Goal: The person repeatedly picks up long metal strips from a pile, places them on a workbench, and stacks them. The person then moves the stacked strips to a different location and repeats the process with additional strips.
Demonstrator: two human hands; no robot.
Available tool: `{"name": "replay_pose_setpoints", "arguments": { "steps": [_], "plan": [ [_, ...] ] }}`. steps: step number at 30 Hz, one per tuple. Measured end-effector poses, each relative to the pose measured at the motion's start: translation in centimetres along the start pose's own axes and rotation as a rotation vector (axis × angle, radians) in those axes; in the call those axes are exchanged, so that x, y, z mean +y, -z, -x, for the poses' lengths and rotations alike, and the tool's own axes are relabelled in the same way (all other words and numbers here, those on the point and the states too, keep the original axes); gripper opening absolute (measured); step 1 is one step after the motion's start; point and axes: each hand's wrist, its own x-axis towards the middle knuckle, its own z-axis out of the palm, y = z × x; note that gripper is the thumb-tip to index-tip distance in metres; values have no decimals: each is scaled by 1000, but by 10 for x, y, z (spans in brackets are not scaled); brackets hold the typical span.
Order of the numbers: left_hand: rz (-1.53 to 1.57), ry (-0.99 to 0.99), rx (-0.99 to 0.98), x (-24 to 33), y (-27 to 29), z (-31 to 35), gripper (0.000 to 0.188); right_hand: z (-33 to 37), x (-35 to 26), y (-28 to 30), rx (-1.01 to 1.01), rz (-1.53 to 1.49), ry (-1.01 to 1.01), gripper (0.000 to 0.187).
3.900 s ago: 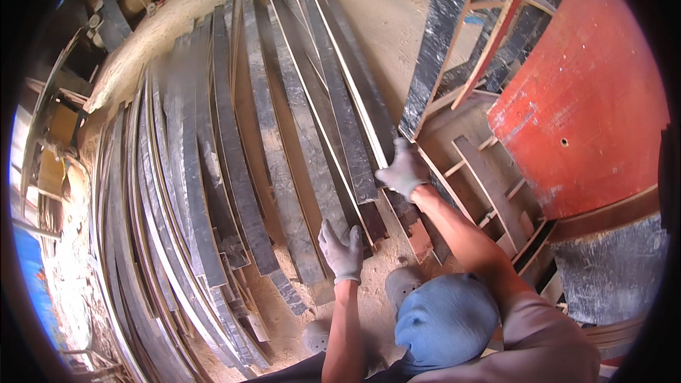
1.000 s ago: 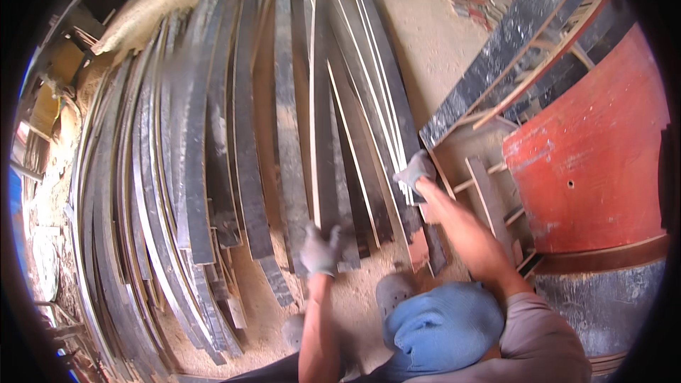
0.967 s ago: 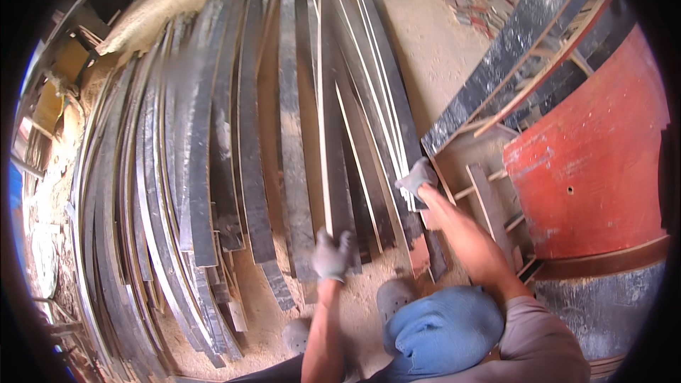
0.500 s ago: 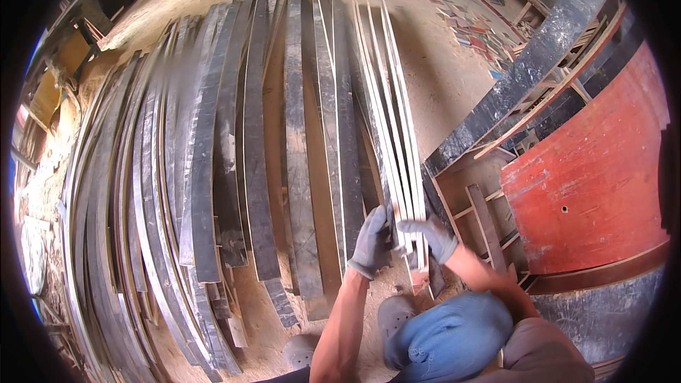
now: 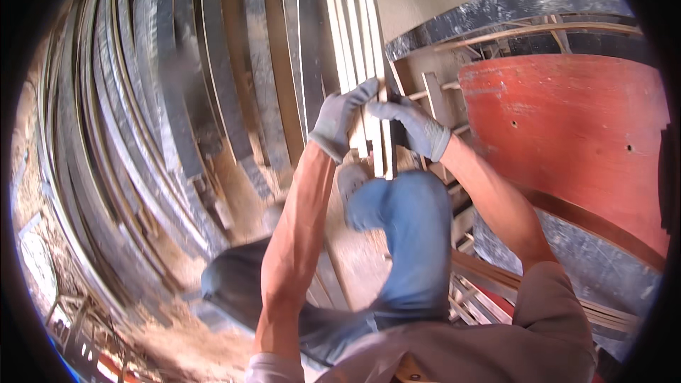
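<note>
Several long plywood strips [image 5: 352,25] stand on edge side by side as a bundle, their pale cut edges facing up. My left hand [image 5: 339,119], in a grey work glove, is closed on the near part of the bundle from the left, fingers over the top edges. From the right, my gloved right hand [image 5: 415,124] grips the same strips, its thumb toward the left hand. The near ends of the strips are uneven and reach almost to my knee. My palms and the undersides of the strips are hidden.
Rows of long dark plywood strips [image 5: 220,64] lie on the dusty floor to the left. On the right lean a large red panel [image 5: 560,128] and a dark board [image 5: 511,10], with wooden framing between. My bent knee in jeans [image 5: 418,220] is just below the bundle.
The view has tipped down and nearer to my body, so the strips and hands appear higher. My left fingers have come over the tops of the strips; the bundle looks more tightly gathered.
</note>
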Motion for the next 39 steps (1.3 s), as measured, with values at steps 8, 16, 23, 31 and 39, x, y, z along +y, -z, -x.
{"name": "replay_pose_setpoints", "arguments": {
  "steps": [8,16,23,31,39],
  "plan": [
    [545,386,94,159,-179,150,26,193,-80,-50,-25,372,-205,44],
    [626,539,314,249,-355,285,38,397,-155,-100,-34,364,-327,52],
    [555,365,344,230,-442,363,51,449,-132,-61,-301,515,-459,43],
    [37,336,393,215,-479,462,56,488,-86,-76,-514,514,-649,96],
    [-287,405,226,155,-498,700,47,355,110,-15,-516,-91,-393,93]
  ]
}}
